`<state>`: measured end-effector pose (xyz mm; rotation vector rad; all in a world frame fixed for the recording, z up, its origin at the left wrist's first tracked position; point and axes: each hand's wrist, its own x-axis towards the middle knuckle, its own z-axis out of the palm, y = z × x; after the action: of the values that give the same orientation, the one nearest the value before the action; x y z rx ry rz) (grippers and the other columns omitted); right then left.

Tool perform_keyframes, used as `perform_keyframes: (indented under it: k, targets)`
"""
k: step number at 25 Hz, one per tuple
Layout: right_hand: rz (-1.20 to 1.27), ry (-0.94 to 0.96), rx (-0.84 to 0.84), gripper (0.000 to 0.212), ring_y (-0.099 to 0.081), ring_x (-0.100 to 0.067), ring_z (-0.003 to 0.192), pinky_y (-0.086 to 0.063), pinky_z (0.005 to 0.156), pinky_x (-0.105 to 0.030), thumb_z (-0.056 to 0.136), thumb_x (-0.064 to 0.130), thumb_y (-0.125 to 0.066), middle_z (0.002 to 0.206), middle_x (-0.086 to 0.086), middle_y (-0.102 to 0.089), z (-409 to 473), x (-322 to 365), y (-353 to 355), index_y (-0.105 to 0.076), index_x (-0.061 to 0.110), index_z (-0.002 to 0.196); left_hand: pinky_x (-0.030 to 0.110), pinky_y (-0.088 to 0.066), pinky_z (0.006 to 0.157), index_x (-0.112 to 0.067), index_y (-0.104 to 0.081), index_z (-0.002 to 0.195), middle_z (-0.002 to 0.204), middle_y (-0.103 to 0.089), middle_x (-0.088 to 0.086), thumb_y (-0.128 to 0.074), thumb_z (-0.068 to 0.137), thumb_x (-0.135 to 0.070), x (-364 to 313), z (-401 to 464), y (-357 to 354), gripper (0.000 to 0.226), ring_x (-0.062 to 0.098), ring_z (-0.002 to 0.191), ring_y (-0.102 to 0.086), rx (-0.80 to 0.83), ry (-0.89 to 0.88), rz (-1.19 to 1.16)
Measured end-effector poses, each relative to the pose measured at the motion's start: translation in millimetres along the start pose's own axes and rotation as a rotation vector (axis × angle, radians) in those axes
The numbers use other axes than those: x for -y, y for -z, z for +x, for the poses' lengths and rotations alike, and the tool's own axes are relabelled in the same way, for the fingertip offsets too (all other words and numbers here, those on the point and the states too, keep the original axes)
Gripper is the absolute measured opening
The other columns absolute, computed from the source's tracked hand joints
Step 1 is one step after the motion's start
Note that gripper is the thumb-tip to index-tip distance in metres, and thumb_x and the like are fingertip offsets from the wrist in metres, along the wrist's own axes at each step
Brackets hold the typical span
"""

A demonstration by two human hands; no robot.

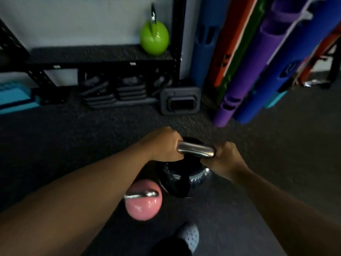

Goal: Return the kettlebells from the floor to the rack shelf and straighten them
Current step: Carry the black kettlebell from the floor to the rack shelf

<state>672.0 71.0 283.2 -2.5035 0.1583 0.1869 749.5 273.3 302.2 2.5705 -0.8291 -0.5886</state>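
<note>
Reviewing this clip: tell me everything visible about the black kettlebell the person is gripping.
The black kettlebell has a glossy, rounded dark body and a thick, shiny metal handle on top. The left hand and the right hand each grip one end of the handle, leaving its middle bare. It sits upright, above the dark floor, just beyond the pink kettlebell. Whether it is lifted or resting cannot be told.
</note>
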Motion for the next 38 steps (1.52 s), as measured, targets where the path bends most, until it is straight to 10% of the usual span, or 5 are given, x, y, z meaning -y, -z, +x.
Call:
perform_keyframes:
  k: [10,16,24,38]
  targets:
    - [-0.004,0.267,-0.091,0.009,-0.065,-0.016,0.06,-0.051,0.054,-0.035,0.074,0.024,-0.067,0.063,0.002,-0.067,276,136,-1,-0.068,0.015,0.072,0.038,-0.053,0.057,-0.018,-0.065,0.072,0.068,-0.065,-0.002,-0.064,0.081,-0.036,172,114,169,0.02,0.02,0.063,-0.062,-0.23,0.123,0.101]
    - [0.005,0.178,-0.093,0.004,-0.06,-0.003,0.053,-0.04,0.043,-0.01,0.075,0.02,-0.07,0.065,0.004,-0.067,446,223,-42,-0.071,0.022,0.079,0.032,-0.053,0.064,-0.026,-0.062,0.078,0.079,-0.069,0.001,-0.063,0.083,-0.035,324,203,259,0.01,0.024,0.072,-0.067,-0.295,0.089,0.124]
    - [-0.109,0.279,-0.128,0.014,-0.068,-0.024,0.074,-0.036,0.059,-0.02,0.074,0.022,-0.07,0.077,-0.006,-0.073,647,329,-86,-0.072,0.017,0.086,0.019,-0.036,0.043,-0.022,-0.062,0.099,0.068,-0.053,-0.009,-0.059,0.093,-0.031,489,295,360,0.011,0.007,0.051,-0.053,-0.428,0.176,0.323]
    - [-0.041,0.189,-0.324,0.022,-0.062,-0.037,0.092,-0.039,0.07,-0.031,0.085,0.018,-0.065,0.099,-0.021,-0.067,827,351,-102,-0.062,0.004,0.101,0.039,-0.048,0.075,-0.006,-0.063,0.109,0.104,-0.067,0.016,-0.067,0.089,-0.018,567,445,426,0.023,0.036,0.093,-0.064,-0.564,0.28,0.163]
